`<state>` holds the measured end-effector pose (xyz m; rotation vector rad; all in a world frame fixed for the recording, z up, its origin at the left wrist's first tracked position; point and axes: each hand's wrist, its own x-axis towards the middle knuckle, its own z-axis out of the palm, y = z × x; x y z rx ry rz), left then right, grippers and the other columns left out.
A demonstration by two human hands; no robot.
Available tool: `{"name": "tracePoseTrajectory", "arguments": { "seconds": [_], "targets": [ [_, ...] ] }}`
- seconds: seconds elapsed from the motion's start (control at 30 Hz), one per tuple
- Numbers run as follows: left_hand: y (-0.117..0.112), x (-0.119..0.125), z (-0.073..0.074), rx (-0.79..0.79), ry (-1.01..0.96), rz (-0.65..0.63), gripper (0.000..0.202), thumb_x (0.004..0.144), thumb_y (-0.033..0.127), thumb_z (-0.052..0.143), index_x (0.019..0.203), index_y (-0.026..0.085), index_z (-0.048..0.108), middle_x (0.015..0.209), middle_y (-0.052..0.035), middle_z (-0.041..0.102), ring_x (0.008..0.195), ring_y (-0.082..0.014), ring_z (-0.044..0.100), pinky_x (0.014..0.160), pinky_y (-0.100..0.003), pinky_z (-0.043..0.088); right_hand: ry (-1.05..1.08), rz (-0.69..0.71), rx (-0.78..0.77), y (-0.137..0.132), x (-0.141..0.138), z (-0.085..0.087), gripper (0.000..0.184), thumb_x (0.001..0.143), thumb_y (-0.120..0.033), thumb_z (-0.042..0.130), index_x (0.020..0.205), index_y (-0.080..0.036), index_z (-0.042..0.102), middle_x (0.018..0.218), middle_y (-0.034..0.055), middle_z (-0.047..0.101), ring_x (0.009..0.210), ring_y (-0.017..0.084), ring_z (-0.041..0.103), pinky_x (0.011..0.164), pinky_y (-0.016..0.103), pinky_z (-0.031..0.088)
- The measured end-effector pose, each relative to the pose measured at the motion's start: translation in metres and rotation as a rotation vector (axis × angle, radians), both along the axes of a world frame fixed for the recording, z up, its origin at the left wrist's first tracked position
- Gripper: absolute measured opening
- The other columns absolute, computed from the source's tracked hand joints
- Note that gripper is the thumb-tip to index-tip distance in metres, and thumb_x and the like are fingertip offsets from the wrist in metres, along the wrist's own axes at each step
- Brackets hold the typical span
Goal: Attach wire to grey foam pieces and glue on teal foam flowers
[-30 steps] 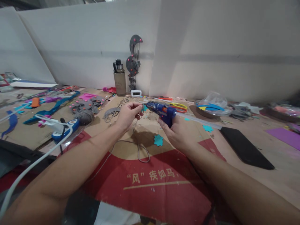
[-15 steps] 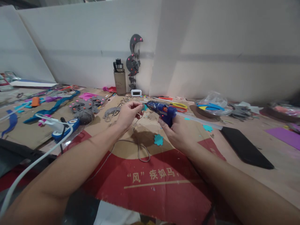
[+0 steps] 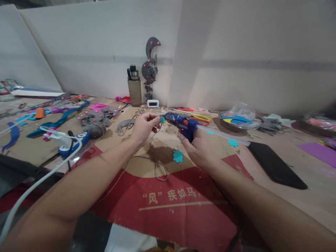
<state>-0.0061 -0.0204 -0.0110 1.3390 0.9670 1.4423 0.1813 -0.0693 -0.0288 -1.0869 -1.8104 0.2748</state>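
My right hand [image 3: 193, 143] is wrapped around the handle of a blue hot glue gun [image 3: 181, 121], with a long clear glue stick [image 3: 223, 134] coming out of its back. The nozzle points left, right at the fingertips of my left hand [image 3: 147, 126]. Those fingers pinch a thin grey cord [image 3: 160, 171], which hangs down and loops over the cardboard. Whether the nozzle touches the cord I cannot tell. Below the gun lies a teal flower-shaped cutout [image 3: 177, 156]; another teal piece [image 3: 163, 119] shows partly behind the nozzle.
Red-printed cardboard [image 3: 168, 217] covers the near work surface. At left are a power strip [image 3: 76, 144] with a white cable and a grey yarn ball [image 3: 96, 130]. A bottle [image 3: 135, 91] and small clock [image 3: 152, 103] stand behind; scissors [image 3: 201, 120], a bowl [image 3: 231, 126] and a black slab [image 3: 275, 166] lie right.
Both hands stay almost still, the glue gun's nozzle remaining at the left fingertips. The view has shifted very slightly.
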Motion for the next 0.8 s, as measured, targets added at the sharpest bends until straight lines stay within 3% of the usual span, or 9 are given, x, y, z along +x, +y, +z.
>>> {"name": "tracePoseTrajectory", "arguments": {
  "seconds": [0.8],
  "targets": [
    [0.0001,-0.0005,-0.0014,0.004,0.013,-0.003,0.014,0.074,0.026,0.067,0.078,0.014,0.061,0.06,0.0007,0.059,0.052,-0.0078,0.055,0.044,-0.019,0.039,0.02,-0.007,0.004,0.0021,-0.0001,-0.0038,0.035,0.09,-0.043,0.051,0.116,-0.021,0.058,0.112,0.0138,0.066,0.105,0.031,0.06,0.092,0.051,0.046]
  ]
}}
